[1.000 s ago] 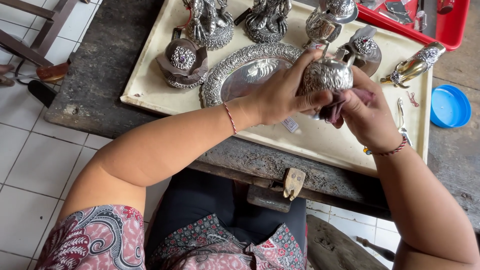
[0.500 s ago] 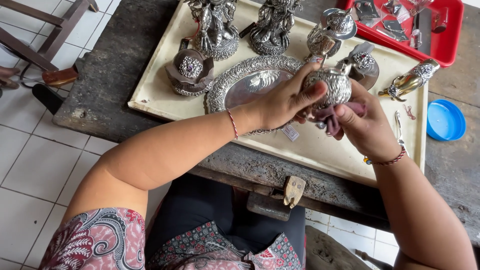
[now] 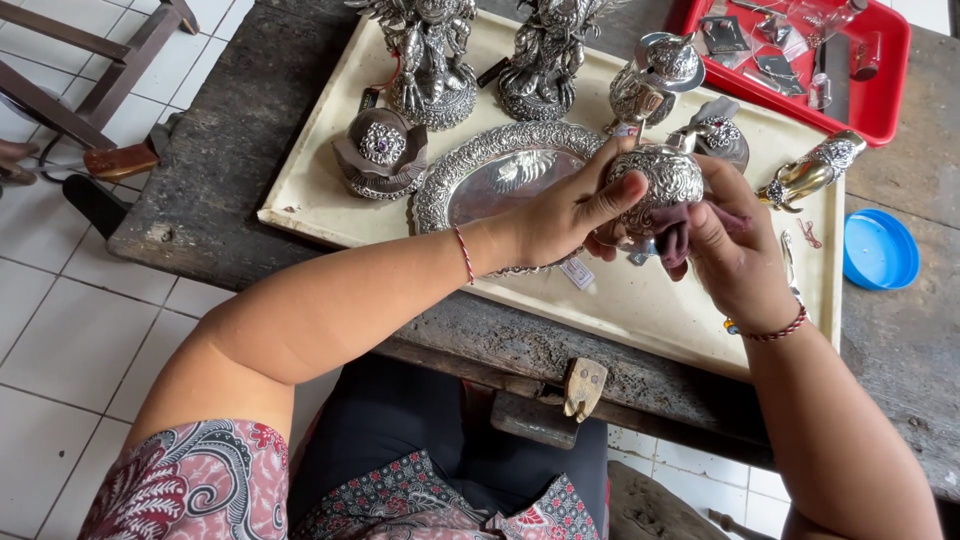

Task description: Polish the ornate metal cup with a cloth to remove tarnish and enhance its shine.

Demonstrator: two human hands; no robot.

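White floor tiles (image 3: 60, 330) show at the left, and a dark, worn wooden counter (image 3: 230, 130) carries a cream tray (image 3: 640, 310) with silver pieces on it. Over the near middle of the tray, the left hand (image 3: 565, 215) and the right hand (image 3: 735, 245) hold a small round embossed silver pot (image 3: 660, 185) between them, lifted above the tray. The grip of the left hand is closed on the left side of the pot, with the thumb lying across its front. The right hand is curled on the right side and presses a dark purple cloth (image 3: 675, 240) under the pot; how tightly its fingers close is hard to tell. Just left of the hands lies an oval silver plate (image 3: 490, 175). At the far side of the tray stand two silver statues (image 3: 435, 60) and a silver teapot (image 3: 655, 80). A brown domed box (image 3: 380, 150) sits left of the plate. Far right there is a red tray (image 3: 885, 95), and near it a blue lid (image 3: 880, 250) lies on the counter.
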